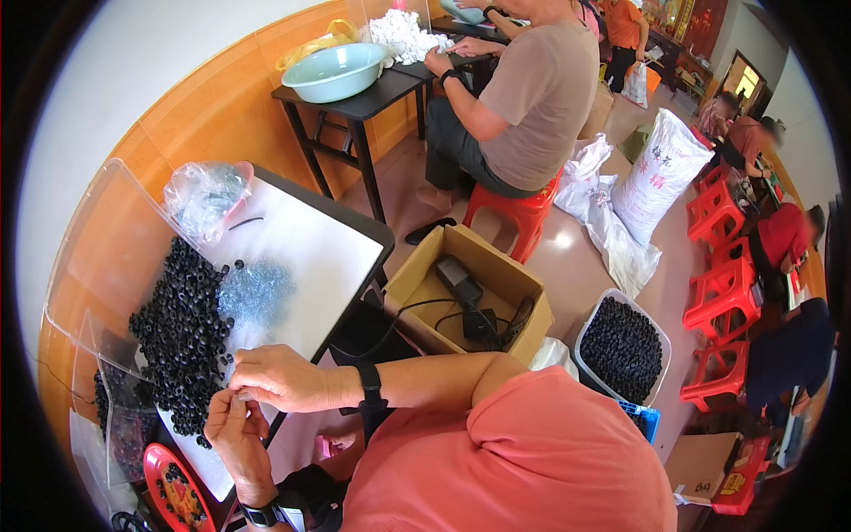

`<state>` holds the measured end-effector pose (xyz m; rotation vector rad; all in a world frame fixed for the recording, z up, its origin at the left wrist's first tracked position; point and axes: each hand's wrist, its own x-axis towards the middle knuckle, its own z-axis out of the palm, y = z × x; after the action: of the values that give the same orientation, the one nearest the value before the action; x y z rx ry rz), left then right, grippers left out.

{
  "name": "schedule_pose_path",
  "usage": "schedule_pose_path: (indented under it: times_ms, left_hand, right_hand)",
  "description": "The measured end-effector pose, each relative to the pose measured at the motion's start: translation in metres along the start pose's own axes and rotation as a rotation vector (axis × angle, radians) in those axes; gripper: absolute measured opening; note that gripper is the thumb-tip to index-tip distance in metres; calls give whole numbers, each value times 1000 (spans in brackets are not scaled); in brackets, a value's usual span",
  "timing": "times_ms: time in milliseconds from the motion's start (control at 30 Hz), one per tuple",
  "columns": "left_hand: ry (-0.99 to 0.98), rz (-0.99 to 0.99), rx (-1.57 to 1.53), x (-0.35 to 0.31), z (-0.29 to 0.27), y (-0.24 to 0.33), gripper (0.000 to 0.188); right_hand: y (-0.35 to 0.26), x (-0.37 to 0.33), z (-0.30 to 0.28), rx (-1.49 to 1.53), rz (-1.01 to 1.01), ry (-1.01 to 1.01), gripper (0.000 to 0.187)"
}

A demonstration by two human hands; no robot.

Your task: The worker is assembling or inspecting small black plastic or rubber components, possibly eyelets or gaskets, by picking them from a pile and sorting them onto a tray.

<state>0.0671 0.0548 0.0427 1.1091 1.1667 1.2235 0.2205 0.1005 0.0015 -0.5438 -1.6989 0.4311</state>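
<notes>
Both hands low at left of frame, over the counter (315, 238)'s near edge. Right hand (279, 379) above, left hand (238, 442) below, fingertips brought together in a fine pinch. Grip: drawn in at the tips; cannot tell whether anything small sits between, fingers cover it.

Black ring-like pieces (184, 310) heaped at left of frame, running down to just beside the fingers. Translucent blue heap (257, 291) directly above the right hand, touching the black pile's edge.

Risks, as judged: a small piece could slip if the pinch loosens, and might roll off the edge. Right wrist or knuckles, sweeping upward, could drag blue bits into the black. Left forearm dropping could knock the red tray (163, 450), lower left, spilling its black pieces. Loose rounds at the pile's fringe look apt to roll if nudged.
</notes>
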Motion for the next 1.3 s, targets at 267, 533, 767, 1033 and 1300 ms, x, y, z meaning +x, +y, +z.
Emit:
schedule_pose_path:
  times_ms: [267, 533, 767, 1033, 1300]
  left_hand:
    - [-54, -76, -19, -4, -15, 5, 14]
    - [-174, -192, -323, -7, -32, -2, 16]
    - [-141, -97, -409, -13, -27, -2, 18]
    - [-60, -16, -378, -36, -38, -3, 17]
    - [-20, -180, -475, -31, -29, -7, 11]
  right_hand:
    - [-3, 4, 6, -81, -88, -115, 17]
    - [-13, 2, 10, 13, -9, -113, 15]
    - [-28, 12, 6, 154, 161, -72, 13]
    - [-44, 10, 31, 291, 307, -115, 10]
    - [-24, 11, 9, 411, 519, -113, 8]
